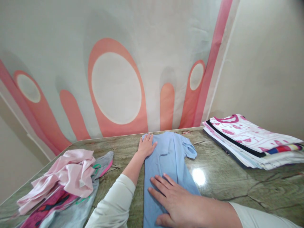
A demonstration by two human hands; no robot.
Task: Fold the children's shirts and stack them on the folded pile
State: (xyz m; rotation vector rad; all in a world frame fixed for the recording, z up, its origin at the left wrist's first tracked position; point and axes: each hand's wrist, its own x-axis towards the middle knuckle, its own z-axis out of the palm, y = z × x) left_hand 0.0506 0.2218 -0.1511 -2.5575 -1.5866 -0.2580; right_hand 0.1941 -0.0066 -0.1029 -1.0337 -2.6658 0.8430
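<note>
A light blue short-sleeved shirt lies on the table in front of me, its left side folded inward so that edge runs straight. One short sleeve sticks out at the upper right. My left hand rests flat on the shirt's far left corner, fingers stretched out. Lower down, my right hand lies over the near part of the shirt with its fingers spread. Neither hand grips the cloth. The shirt's near end runs out of the bottom of the view.
A stack of folded clothes stands at the right, a white and pink printed top uppermost. On the left lies a loose heap with a pale pink garment over grey and magenta pieces. Behind the wood-patterned table rises a wall with a printed panel.
</note>
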